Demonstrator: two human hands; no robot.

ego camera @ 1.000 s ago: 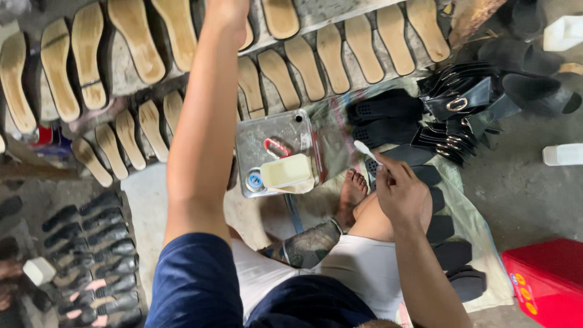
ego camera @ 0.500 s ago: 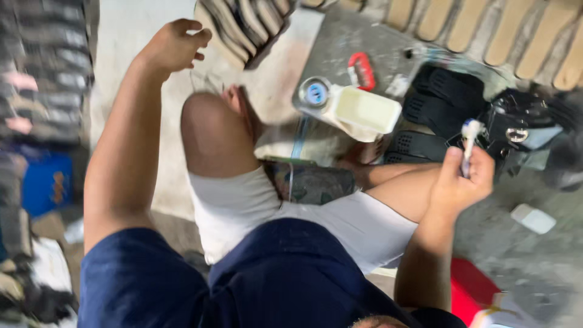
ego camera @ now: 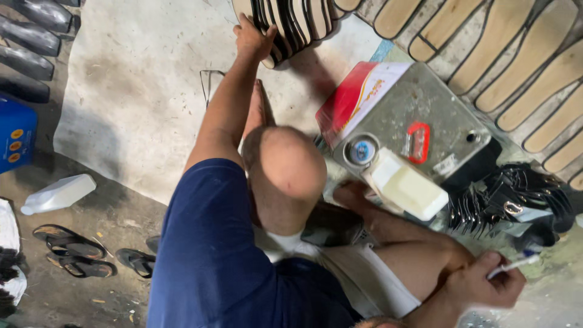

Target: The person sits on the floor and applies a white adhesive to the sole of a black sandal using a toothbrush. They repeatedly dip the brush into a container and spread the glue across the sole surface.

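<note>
My left hand (ego camera: 252,37) reaches far forward and grips the edge of a stack of black-edged shoe soles (ego camera: 290,24) lying on the pale floor sheet (ego camera: 139,91). My right hand (ego camera: 483,282) rests low at the right, closed around a thin white brush (ego camera: 516,264). Between the hands stands a square metal can (ego camera: 425,115) with a red handle and a round cap. A pale plastic tub (ego camera: 408,189) sits against the can's near side. My bent knee (ego camera: 285,164) is in the middle.
Rows of tan insoles (ego camera: 504,54) lie at the top right. A pile of black straps with buckles (ego camera: 510,203) is at the right. A white bottle (ego camera: 57,194), dark sandals (ego camera: 73,246) and a blue box (ego camera: 15,133) are at the left.
The view has swung left and closer. My left hand has gone from hovering over the sheet to gripping the stack of soles. My right hand has dropped lower with the brush.
</note>
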